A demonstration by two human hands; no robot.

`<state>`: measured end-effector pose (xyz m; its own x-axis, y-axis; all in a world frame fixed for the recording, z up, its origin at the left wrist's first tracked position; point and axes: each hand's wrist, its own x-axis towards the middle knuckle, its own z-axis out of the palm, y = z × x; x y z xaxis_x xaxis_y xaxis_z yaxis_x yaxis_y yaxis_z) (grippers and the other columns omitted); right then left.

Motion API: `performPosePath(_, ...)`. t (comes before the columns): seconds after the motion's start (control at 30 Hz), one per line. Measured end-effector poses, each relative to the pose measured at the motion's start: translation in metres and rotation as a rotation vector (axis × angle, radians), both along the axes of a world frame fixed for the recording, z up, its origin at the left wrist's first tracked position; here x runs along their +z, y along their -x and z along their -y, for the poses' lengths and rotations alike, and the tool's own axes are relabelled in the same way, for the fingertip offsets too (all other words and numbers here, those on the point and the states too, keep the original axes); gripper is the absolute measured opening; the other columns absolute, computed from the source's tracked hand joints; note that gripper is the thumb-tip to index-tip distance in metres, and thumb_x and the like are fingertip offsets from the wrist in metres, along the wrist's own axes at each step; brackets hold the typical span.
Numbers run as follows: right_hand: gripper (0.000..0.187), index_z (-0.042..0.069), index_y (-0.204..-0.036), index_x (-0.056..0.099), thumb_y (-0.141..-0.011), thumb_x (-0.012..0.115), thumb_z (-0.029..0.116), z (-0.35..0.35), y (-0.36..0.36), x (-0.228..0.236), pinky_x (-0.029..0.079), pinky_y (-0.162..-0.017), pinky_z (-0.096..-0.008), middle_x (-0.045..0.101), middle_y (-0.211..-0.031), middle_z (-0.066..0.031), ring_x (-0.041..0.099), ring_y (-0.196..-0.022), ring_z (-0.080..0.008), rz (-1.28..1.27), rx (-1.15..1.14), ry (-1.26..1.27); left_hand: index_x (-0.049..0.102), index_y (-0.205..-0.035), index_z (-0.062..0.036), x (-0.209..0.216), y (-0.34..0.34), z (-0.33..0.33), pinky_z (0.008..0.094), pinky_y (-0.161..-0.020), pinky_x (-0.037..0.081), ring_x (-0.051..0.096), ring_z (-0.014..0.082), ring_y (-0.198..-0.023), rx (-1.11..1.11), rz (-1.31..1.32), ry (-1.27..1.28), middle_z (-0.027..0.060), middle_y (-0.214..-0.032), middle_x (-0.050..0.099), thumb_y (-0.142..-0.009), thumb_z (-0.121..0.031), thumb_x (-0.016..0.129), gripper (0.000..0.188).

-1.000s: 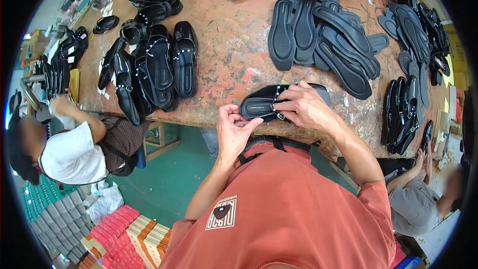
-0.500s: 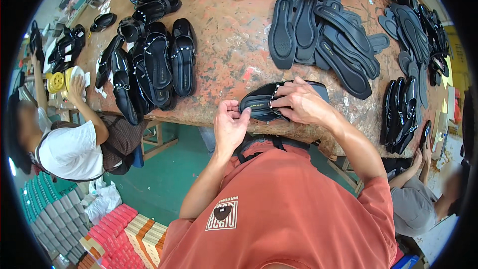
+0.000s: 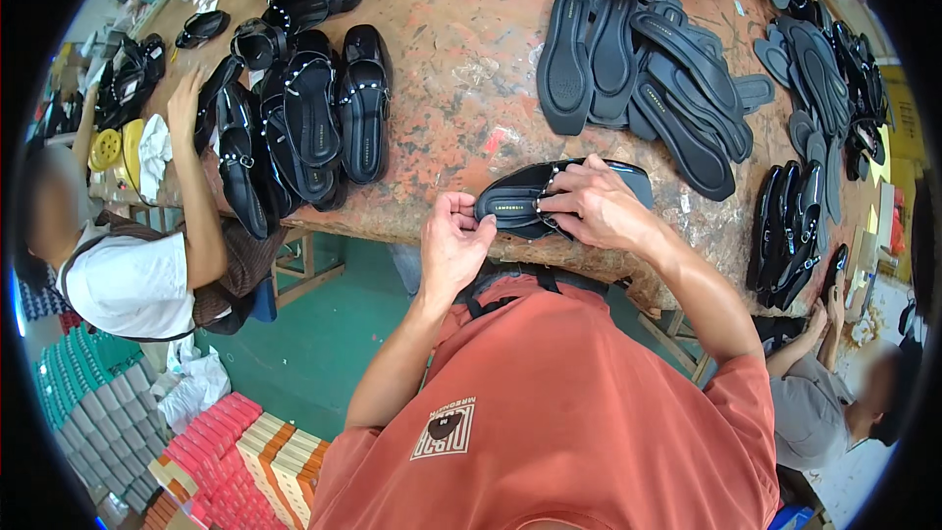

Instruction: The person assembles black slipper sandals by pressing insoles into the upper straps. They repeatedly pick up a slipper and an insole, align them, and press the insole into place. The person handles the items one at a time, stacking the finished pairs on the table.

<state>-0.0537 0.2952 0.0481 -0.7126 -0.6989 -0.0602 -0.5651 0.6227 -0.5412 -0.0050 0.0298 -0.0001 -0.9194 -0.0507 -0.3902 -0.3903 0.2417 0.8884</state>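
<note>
Head view, looking down, the only view: a person in an orange-red T-shirt point(image 3: 549, 393) has both bare hands on one black shoe point(image 3: 512, 207) at the near edge of a worn, paint-stained surface point(image 3: 442, 98). The shoe lies sole down, its heel end to the left and its squared toe to the right, a studded strap point(image 3: 546, 186) crossing its opening.

The left hand point(image 3: 453, 247) is at the heel end, thumb tip against the rim and fingers curled close to it; the gap is narrow, and whether the rim is pinched cannot be told. The right hand point(image 3: 601, 204) arches over the middle, its fingers bent down and closed on the shoe around the strap, hiding part of it.

The shoe looks light. Its sole is probably fairly stiff, the strap and upper softer and easily bent. The glossy parts may be slippery and mark readily; the matt insole should grip better. The heel rim and the sides of the sole seem the surest holds, while the strap and its studs call for a gentler touch.

Beyond the right hand lies a loose pile of dark insoles point(image 3: 613, 49); to the left stands a cluster of black shoes point(image 3: 365, 123). Co-workers sit at either side.
</note>
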Motion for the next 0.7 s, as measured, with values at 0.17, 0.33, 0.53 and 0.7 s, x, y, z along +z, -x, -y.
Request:
performPosePath(0.17, 0.025, 0.01, -0.109, 0.083, -0.085, 0.081, 0.014, 0.002, -0.005, 0.005, 0.045, -0.094, -0.0397, 0.074, -0.109, -0.0054, 0.068, -0.107, -0.0234, -0.092, -0.019, 0.034, 0.066, -0.121, 0.0028, 0.002, 0.005, 0.0, 0.03, -0.066, 0.058, 0.07, 0.0127, -0.072, -0.024, -0.039, -0.008, 0.0075, -0.088, 0.072, -0.086, -0.006, 0.082, 0.039)
performPosePath(0.33, 0.026, 0.01, -0.11, 0.083, -0.084, 0.081, 0.015, 0.001, -0.005, 0.0, 0.045, -0.092, -0.0395, 0.073, -0.108, -0.0055, 0.067, -0.106, -0.0233, -0.098, -0.011, 0.044, 0.07, -0.117, 0.0004, -0.008, 0.008, 0.004, 0.0307, -0.065, 0.057, 0.068, 0.0129, -0.069, -0.068, -0.058, 0.052, 0.0054, -0.084, 0.069, -0.085, -0.007, 0.084, 0.036)
performPosePath(0.53, 0.029, 0.013, -0.112, 0.083, -0.084, 0.082, 0.018, 0.002, -0.003, -0.006, 0.044, -0.094, -0.0409, 0.07, -0.111, -0.0065, 0.065, -0.108, -0.0248, -0.077, 0.009, -0.009, 0.069, -0.112, -0.0003, 0.004, 0.018, 0.004, 0.0352, -0.068, 0.058, 0.068, 0.0185, -0.07, -0.165, 0.004, 0.118, 0.009, -0.089, 0.068, -0.083, -0.007, 0.086, 0.035)
performPosePath(0.7, 0.029, 0.019, -0.113, 0.083, -0.086, 0.082, 0.026, 0.004, 0.001, 0.013, 0.042, -0.1, -0.0456, 0.066, -0.112, -0.0071, 0.061, -0.114, -0.0261, -0.146, 0.032, -0.214, 0.068, -0.115, -0.001, 0.041, 0.04, 0.004, 0.0435, -0.087, 0.059, 0.068, 0.0304, -0.094, -0.637, -0.519, 0.482, 0.0144, -0.116, 0.067, -0.085, -0.022, 0.087, 0.041)
